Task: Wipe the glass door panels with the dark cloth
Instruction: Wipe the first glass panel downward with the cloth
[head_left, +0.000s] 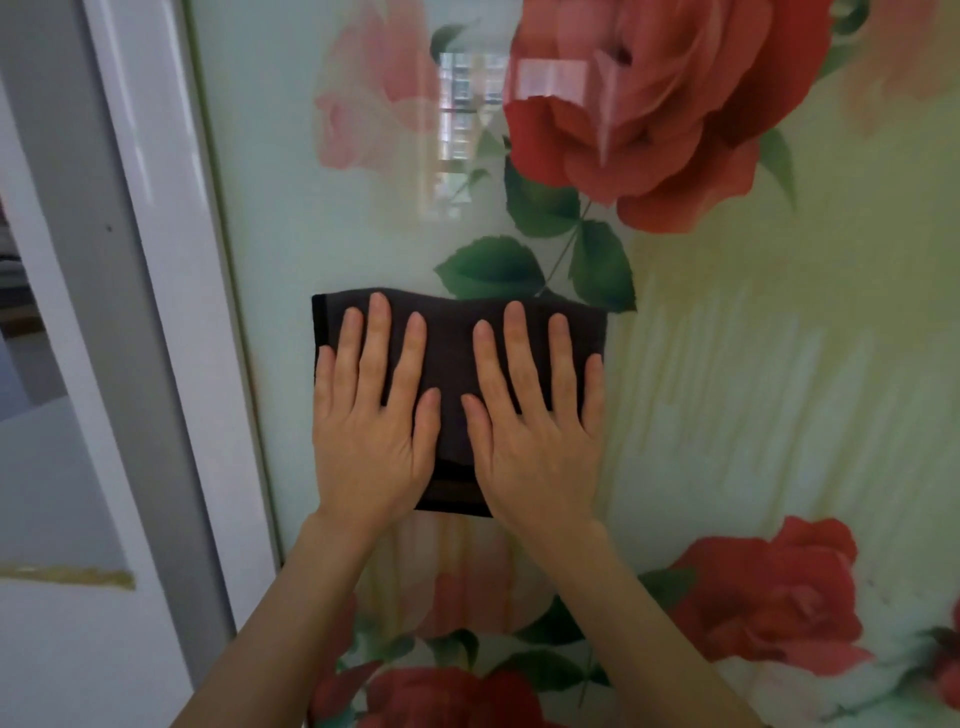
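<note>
**Two Hands Press the Cloth on the Rose Door**

The dark cloth (457, 358) lies flat on the glass door panel (727, 364), in the middle of the frame, just under the big red rose (660, 114). The left hand (371, 415) and the right hand (535, 421) both press on it with straight, spread fingers. The white door frame (156, 312) stands at the left. The wiping looks under way. I cannot tell which parts are clean. Much of the glass seems left to do.

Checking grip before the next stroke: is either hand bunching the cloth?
No, both the left hand and right hand press flat, fingers straight, on the cloth against the glass.
</note>
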